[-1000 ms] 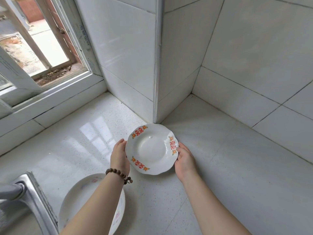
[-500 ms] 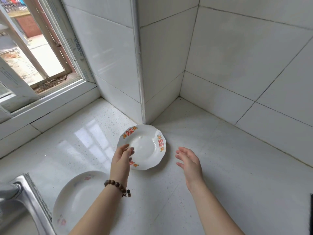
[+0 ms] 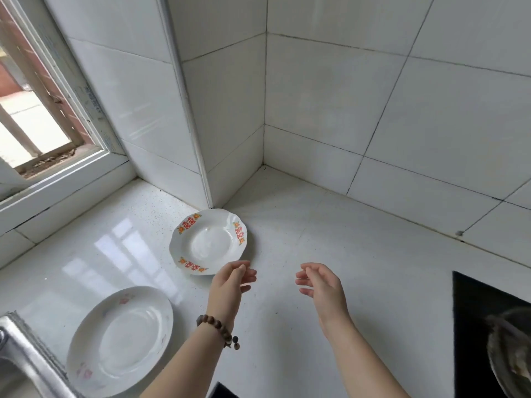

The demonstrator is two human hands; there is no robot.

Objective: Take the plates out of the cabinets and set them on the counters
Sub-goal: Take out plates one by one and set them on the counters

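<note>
A small white plate with red and orange marks on its scalloped rim lies flat on the white counter, close to the tiled wall corner. A larger white plate with faint pink marks lies nearer, by the sink. My left hand, with a bead bracelet on the wrist, hovers just in front of the small plate with its fingers apart and nothing in it. My right hand hangs over bare counter to the right, also with spread fingers and nothing in it.
A steel sink edge sits at the lower left. A black stove top with a metal pan is at the lower right. A window is at the upper left. Tiled walls close the back.
Both hands let go of the small plate, left it flat on the counter, and drew back toward me. The view has swung to the right.
</note>
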